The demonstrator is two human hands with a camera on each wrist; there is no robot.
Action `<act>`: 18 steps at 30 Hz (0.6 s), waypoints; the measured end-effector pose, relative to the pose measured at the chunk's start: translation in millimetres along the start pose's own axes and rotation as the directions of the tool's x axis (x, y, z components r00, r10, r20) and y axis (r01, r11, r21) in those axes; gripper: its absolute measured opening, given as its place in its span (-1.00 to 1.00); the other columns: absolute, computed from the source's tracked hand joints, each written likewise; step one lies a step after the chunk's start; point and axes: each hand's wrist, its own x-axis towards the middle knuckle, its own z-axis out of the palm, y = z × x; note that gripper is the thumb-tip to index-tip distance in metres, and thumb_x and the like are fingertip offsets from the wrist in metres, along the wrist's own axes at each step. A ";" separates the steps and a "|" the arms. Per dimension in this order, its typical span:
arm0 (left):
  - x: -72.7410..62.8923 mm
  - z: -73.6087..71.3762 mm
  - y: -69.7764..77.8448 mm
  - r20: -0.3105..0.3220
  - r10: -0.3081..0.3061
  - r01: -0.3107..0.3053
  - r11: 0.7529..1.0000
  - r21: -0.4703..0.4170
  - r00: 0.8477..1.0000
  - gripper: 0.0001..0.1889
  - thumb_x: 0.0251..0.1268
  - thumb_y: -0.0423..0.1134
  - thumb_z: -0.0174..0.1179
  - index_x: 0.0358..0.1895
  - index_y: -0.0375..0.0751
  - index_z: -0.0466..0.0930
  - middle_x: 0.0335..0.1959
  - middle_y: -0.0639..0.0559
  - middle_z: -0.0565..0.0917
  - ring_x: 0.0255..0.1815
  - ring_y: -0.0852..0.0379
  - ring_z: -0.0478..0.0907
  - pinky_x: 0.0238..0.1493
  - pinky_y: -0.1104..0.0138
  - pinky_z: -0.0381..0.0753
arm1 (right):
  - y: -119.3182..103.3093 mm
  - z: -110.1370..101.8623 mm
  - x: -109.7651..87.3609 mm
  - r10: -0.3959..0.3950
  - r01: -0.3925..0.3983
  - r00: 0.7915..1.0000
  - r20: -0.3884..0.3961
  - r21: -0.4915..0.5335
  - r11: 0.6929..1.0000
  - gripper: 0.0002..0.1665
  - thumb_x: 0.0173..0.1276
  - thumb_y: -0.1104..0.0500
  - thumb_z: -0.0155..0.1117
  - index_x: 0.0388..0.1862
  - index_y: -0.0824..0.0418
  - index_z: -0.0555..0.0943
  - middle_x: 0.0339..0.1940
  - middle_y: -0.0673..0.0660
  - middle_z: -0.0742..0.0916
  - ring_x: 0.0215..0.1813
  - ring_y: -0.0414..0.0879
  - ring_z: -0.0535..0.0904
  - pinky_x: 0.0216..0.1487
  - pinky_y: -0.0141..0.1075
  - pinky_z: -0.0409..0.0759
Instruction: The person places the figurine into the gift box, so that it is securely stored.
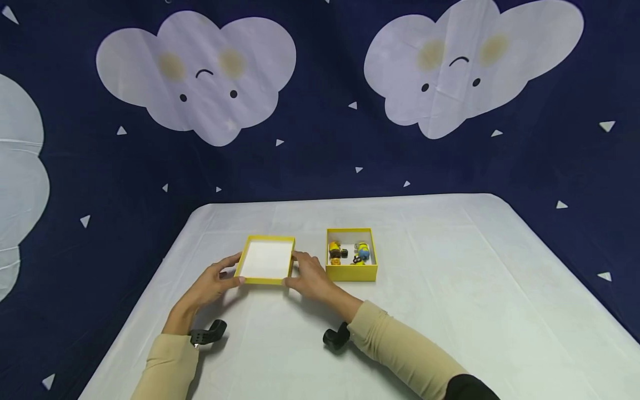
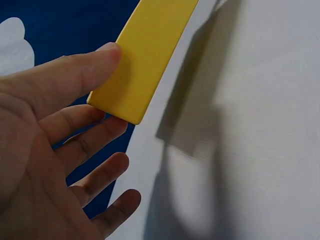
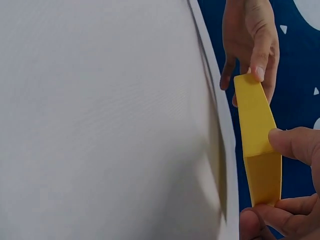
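Both hands hold a shallow yellow box lid [image 1: 265, 281], its white inside facing up. At the lid's left side, the left hand [image 1: 212, 282] grips it with the thumb near the front corner and fingers behind. The right hand [image 1: 311, 276] pinches the opposite side between thumb and fingers. In the left wrist view, the yellow side wall [image 2: 142, 65] hangs over the white cloth with a shadow below. The right wrist view catches two yellow walls of the lid [image 3: 255, 115] meeting at a corner by the thumb.
Just right of the right hand stands an open yellow box [image 1: 351, 273] with several small toy figures [image 1: 362, 251] inside. White cloth covers the table [image 1: 450, 311]. A dark blue curtain [image 1: 320, 155] with clouds hangs behind it. Both wrists wear black camera mounts [image 1: 209, 332].
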 end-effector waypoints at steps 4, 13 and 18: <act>-1.1 -1.1 3.1 -0.030 0.008 -0.008 1.000 -0.008 1.000 -0.24 0.17 -0.22 0.27 0.43 -0.23 0.15 0.40 -0.32 0.26 0.41 -0.27 0.13 0.36 -0.14 0.15 | -5.0 -3.3 -2.0 -0.005 0.005 1.000 -0.028 0.005 1.000 -0.12 0.13 0.04 0.36 0.40 0.25 0.26 0.29 0.17 0.51 0.20 0.06 0.42 0.18 -0.13 0.46; -4.3 -1.3 14.9 -0.087 0.055 -0.056 0.998 -0.010 0.995 -0.26 0.18 -0.26 0.27 0.44 -0.13 0.16 0.35 -0.29 0.31 0.38 -0.23 0.16 0.37 -0.12 0.15 | -14.3 -13.2 -8.8 -0.026 0.034 0.996 -0.082 0.092 0.995 -0.12 0.14 0.10 0.33 0.42 0.24 0.23 0.28 0.18 0.50 0.12 0.10 0.48 -0.02 -0.20 0.51; -4.1 1.4 24.2 -0.115 0.048 -0.047 0.999 0.005 0.992 -0.23 0.17 -0.20 0.30 0.45 -0.04 0.15 0.40 -0.22 0.25 0.38 -0.21 0.16 0.36 -0.12 0.16 | -17.0 -21.9 -12.2 -0.032 0.045 0.993 -0.112 0.115 0.992 -0.11 0.12 0.13 0.34 0.43 0.19 0.23 0.26 0.21 0.51 0.09 0.11 0.48 -0.13 -0.24 0.49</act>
